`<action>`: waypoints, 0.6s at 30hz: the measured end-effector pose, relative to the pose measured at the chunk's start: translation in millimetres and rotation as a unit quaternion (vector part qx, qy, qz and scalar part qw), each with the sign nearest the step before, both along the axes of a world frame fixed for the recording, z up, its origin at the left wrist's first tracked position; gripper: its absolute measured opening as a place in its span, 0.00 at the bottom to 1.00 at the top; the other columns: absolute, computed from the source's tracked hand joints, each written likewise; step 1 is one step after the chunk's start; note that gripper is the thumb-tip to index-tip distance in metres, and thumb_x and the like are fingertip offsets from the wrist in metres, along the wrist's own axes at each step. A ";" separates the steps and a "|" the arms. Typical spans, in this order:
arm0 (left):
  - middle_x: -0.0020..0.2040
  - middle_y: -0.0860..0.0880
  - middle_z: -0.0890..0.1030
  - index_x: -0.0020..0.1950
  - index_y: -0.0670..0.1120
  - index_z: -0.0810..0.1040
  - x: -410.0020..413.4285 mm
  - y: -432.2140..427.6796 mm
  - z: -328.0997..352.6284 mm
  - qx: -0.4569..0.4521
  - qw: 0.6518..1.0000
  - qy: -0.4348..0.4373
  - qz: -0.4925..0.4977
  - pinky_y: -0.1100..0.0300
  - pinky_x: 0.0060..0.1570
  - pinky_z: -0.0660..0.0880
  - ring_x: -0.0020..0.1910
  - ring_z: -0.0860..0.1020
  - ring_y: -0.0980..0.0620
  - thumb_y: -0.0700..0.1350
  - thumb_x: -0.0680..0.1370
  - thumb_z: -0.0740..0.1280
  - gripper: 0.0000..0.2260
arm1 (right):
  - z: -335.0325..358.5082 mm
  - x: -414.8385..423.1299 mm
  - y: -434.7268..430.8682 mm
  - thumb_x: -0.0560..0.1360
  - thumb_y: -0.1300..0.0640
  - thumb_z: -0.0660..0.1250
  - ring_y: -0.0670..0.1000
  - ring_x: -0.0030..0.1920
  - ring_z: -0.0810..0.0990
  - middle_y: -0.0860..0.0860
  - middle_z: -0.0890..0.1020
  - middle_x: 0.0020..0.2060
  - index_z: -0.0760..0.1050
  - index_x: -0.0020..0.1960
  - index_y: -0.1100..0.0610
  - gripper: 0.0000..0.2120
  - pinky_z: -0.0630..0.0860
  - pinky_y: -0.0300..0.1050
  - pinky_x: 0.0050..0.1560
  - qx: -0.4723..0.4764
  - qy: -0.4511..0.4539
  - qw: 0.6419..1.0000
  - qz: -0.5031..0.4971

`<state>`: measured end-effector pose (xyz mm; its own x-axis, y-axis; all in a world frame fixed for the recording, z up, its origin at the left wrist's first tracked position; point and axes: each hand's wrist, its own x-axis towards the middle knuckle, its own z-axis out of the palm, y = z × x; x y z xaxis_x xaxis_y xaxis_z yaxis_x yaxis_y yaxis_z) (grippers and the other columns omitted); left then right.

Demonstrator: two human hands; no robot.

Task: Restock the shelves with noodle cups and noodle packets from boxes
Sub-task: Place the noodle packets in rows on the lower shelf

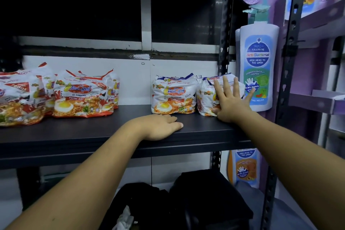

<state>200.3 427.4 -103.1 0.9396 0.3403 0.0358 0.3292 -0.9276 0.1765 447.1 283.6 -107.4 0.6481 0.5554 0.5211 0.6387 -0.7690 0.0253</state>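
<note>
Right hand (230, 103), fingers (226, 86) splayed flat against blue noodle packet (205, 97), left hand (160, 127) relaxed flat on shelf (84, 136)

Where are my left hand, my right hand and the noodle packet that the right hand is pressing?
left hand (158, 127), head view, back of the hand.
right hand (230, 102), head view, back of the hand.
noodle packet (204, 99), head view, its uncovered left front.

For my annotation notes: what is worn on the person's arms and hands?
Nothing that shows. The left forearm and right forearm are bare to the frame edge, no sleeve in view. The left hand and the right hand carry no glove, ring, watch or bracelet.
</note>
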 end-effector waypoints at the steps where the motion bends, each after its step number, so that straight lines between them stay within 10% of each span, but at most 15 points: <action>1: 0.83 0.53 0.59 0.83 0.55 0.60 -0.8 0.1 -1.0 0.005 1.000 -0.010 0.002 0.55 0.77 0.55 0.81 0.59 0.50 0.64 0.85 0.51 0.28 | -0.7 -3.4 -0.8 0.80 0.36 0.58 0.59 0.77 0.24 0.49 0.26 0.78 0.18 0.73 0.41 0.48 0.33 0.83 0.67 -0.009 -0.025 1.000 -0.009; 6: 0.72 0.49 0.77 0.74 0.55 0.75 -2.6 2.6 -5.1 0.043 0.997 -0.068 0.013 0.51 0.68 0.72 0.68 0.74 0.48 0.66 0.83 0.55 0.25 | -1.4 -19.3 -9.9 0.80 0.35 0.58 0.60 0.80 0.30 0.53 0.35 0.82 0.33 0.82 0.48 0.44 0.34 0.76 0.72 -0.011 -0.134 0.991 -0.011; 10: 0.66 0.48 0.80 0.70 0.54 0.79 -2.4 5.7 -5.0 0.049 0.996 -0.079 0.013 0.48 0.64 0.75 0.62 0.77 0.49 0.66 0.82 0.56 0.25 | -6.9 -57.6 -15.9 0.78 0.45 0.68 0.61 0.76 0.63 0.57 0.67 0.76 0.65 0.77 0.56 0.32 0.59 0.59 0.76 0.116 -0.171 0.957 0.203; 18: 0.58 0.50 0.83 0.64 0.57 0.82 2.4 12.4 -10.0 0.058 0.993 -0.100 0.007 0.49 0.57 0.78 0.53 0.78 0.50 0.68 0.81 0.57 0.23 | -14.0 -123.9 -13.8 0.85 0.42 0.52 0.53 0.74 0.68 0.49 0.70 0.76 0.67 0.77 0.48 0.23 0.65 0.51 0.72 -0.047 0.151 0.965 0.208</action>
